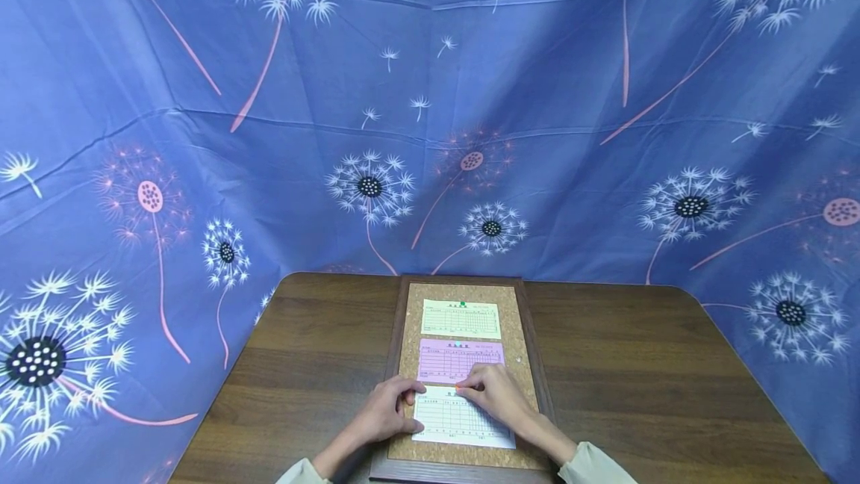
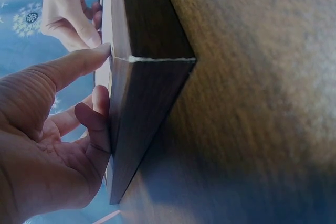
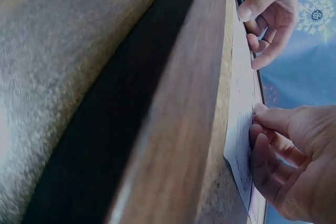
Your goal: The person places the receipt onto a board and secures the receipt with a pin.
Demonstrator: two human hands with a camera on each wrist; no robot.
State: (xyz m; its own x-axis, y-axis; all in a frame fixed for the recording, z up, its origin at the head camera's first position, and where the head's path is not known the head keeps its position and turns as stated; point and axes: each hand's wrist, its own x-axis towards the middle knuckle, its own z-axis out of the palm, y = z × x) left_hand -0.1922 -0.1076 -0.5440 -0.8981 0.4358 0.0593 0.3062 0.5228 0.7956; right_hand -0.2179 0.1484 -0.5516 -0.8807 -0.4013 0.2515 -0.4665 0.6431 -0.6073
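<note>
White slip (image 1: 462,419) lies flat on the near end of the cork board (image 1: 517,334), closest of three. Left hand (image 1: 388,411) rests on its left edge, fingers loosely curled and pressing the paper down, gripping nothing. Right hand (image 1: 493,390) is at the slip's top edge, fingertips pinched on a small orange pushpin (image 1: 458,389). Past that: pink slip (image 1: 460,360) mid-board, then green slip (image 1: 460,318) at the far end, each pinned at its top edge. Board sits on a dark wood table (image 1: 638,364); blue dandelion-print cloth (image 1: 430,110) behind.
</note>
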